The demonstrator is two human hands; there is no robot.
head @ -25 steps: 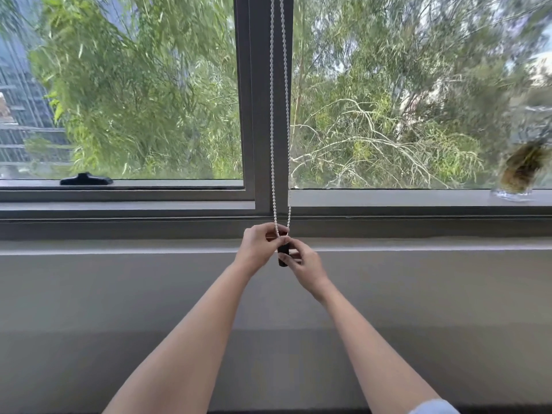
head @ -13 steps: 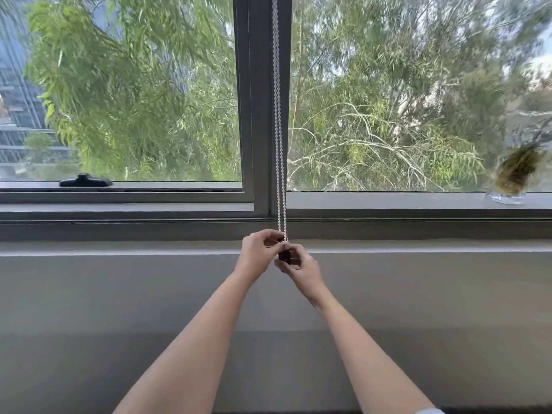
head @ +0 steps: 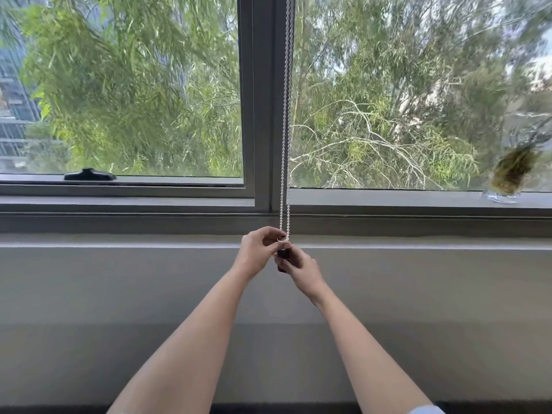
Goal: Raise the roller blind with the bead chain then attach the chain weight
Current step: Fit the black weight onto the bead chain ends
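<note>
Hands (head: 280, 255) on chain weight (head: 283, 254)

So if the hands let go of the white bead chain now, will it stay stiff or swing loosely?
The white bead chain is probably floppy: it hangs straight only because both strands are held taut at the bottom. The small dark chain weight in the right hand looks compact, so it would likely steady it.

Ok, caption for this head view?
Both hands, left and right, fit a dark weight onto the bead chain below the window.
</note>
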